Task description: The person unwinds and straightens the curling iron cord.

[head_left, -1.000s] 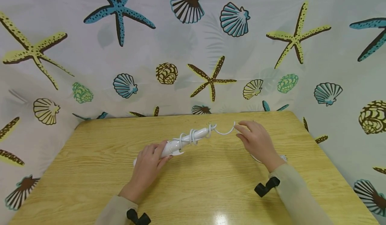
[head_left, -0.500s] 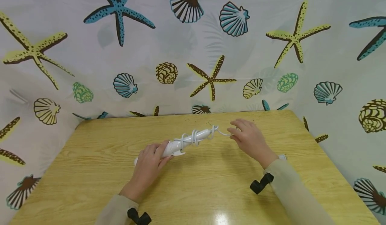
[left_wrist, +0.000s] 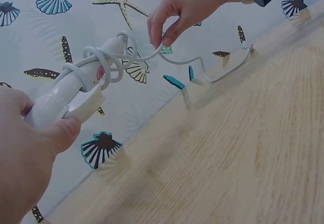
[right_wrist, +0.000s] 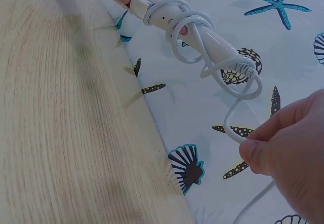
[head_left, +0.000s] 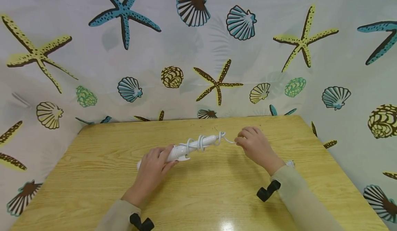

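Observation:
A white curling iron (head_left: 182, 149), its cord (head_left: 228, 141) looped around its handle, is held above the table. My left hand (head_left: 154, 163) grips it at the lever end; the left palm hides the far part of the iron in the head view. Close to the handle's tip, my right hand (head_left: 255, 149) pinches the cord between thumb and fingers. The right wrist view shows the loose loops of the cord (right_wrist: 230, 122) running down to that pinch. From there the cord trails to a white plug (left_wrist: 247, 46) on the table.
A light wooden table (head_left: 198, 196) lies under both hands. Behind it and at both sides hangs a white cloth (head_left: 149, 59) printed with starfish and shells. The plug (head_left: 290, 163) lies by the right forearm in the head view.
My right hand has moved left and a little lower, and its fingers have come together on the cord. My left hand and the curling iron stay nearly in place.

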`<action>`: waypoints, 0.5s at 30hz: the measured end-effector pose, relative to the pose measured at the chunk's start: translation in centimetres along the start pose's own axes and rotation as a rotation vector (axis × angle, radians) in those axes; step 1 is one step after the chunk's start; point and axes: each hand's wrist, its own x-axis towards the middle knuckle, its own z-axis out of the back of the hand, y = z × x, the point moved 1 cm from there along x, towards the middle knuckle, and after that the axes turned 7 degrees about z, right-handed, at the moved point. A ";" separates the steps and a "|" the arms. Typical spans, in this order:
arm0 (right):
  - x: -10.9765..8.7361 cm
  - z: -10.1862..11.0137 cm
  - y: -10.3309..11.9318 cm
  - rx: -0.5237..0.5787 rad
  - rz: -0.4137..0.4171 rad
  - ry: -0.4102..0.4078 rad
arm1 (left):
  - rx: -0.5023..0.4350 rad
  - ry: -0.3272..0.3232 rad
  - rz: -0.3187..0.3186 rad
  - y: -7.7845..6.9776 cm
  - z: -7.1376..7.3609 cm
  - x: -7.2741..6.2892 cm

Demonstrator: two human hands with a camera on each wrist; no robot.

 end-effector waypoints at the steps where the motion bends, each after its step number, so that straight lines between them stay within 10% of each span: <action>1: 0.0 0.0 0.0 -0.003 0.002 0.000 | -0.016 0.013 0.011 0.0 0.1 0.1; 15: 0.2 0.1 0.3 -0.011 -0.030 -0.009 | 0.002 0.051 0.013 0.6 0.5 0.1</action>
